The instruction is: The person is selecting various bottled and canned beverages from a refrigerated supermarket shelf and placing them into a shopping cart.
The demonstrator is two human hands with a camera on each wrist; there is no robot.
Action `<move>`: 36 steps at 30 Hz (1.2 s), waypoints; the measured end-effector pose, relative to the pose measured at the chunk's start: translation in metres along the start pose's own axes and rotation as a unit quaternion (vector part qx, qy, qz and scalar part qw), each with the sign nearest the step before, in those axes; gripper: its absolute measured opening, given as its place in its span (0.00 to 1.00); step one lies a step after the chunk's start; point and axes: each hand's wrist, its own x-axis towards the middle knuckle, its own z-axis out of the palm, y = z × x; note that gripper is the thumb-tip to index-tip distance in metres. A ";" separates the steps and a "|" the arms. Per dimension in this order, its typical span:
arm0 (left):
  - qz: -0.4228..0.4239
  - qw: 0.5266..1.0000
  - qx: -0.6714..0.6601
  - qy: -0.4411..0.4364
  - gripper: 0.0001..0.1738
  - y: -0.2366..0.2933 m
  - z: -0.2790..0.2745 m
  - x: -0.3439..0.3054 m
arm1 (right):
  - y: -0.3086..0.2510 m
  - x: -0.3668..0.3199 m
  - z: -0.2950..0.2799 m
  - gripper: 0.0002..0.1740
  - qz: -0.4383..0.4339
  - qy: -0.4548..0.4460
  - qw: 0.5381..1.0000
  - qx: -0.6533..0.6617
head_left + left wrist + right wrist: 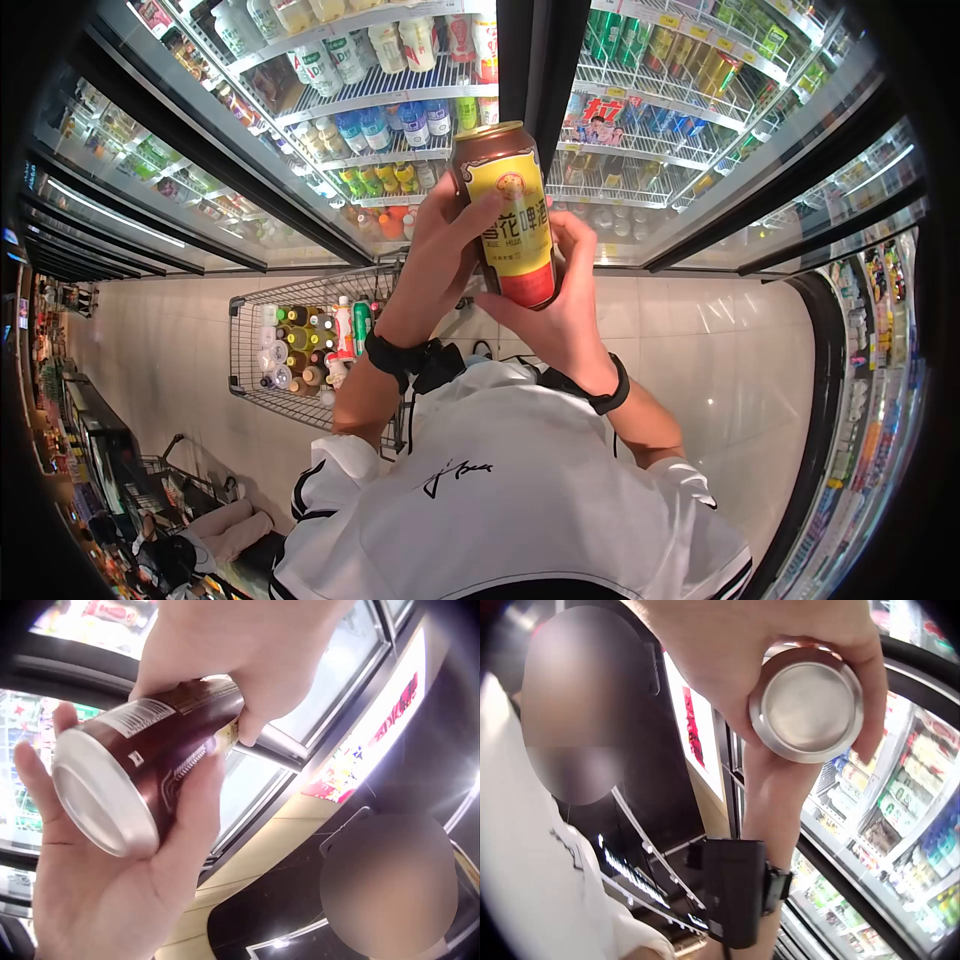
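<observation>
A tall beer can [518,235], brown with a yellow and red label, is held up in front of the chest, its printed side facing the head camera. My left hand [435,255] grips the can's left side, thumb lying across the label. From below and the right, my right hand [556,318] holds it, with fingers curled round the far edge. The left wrist view shows the can's silver base [105,795] and a barcode on its brown side, between both hands. In the right wrist view, that round base [810,706] sits inside the right hand's curled fingers.
Glass-door fridges with shelves of bottles [375,125] and cans stand ahead. To the left is a wire shopping cart [260,395] holding several bottles and cans. A curved open cooler [860,400] borders the right. At lower left, a person [215,530] is partly visible.
</observation>
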 end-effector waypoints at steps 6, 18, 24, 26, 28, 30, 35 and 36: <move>-0.026 0.979 -0.189 -0.074 0.42 -0.003 -0.007 0.008 | -0.006 0.000 -0.012 0.58 0.078 -0.111 0.945 0.298; 0.028 0.993 -0.116 -0.010 0.33 -0.015 -0.038 -0.002 | 0.006 0.009 -0.039 0.51 -0.218 0.029 0.975 0.043; -0.023 0.987 0.137 0.084 0.39 -0.015 -0.039 -0.012 | 0.006 0.024 -0.053 0.40 -0.279 0.003 0.958 0.056; 0.061 0.997 -0.050 0.024 0.45 -0.020 -0.044 -0.007 | 0.014 0.021 -0.051 0.40 -0.283 0.008 0.958 0.050; 0.130 0.991 -0.028 -0.032 0.47 -0.013 -0.040 -0.003 | 0.018 0.019 -0.049 0.38 -0.298 0.023 0.954 0.023; 0.196 0.975 0.022 -0.105 0.52 -0.007 -0.039 -0.005 | 0.021 0.020 -0.047 0.38 -0.292 0.026 0.956 0.011; 0.283 0.925 0.212 -0.137 0.46 0.014 -0.025 -0.011 | 0.044 0.025 -0.034 0.37 -0.227 -0.001 0.972 0.053; 0.286 0.914 0.254 -0.136 0.43 0.017 -0.020 -0.014 | 0.051 0.027 -0.030 0.37 -0.224 -0.005 0.973 0.057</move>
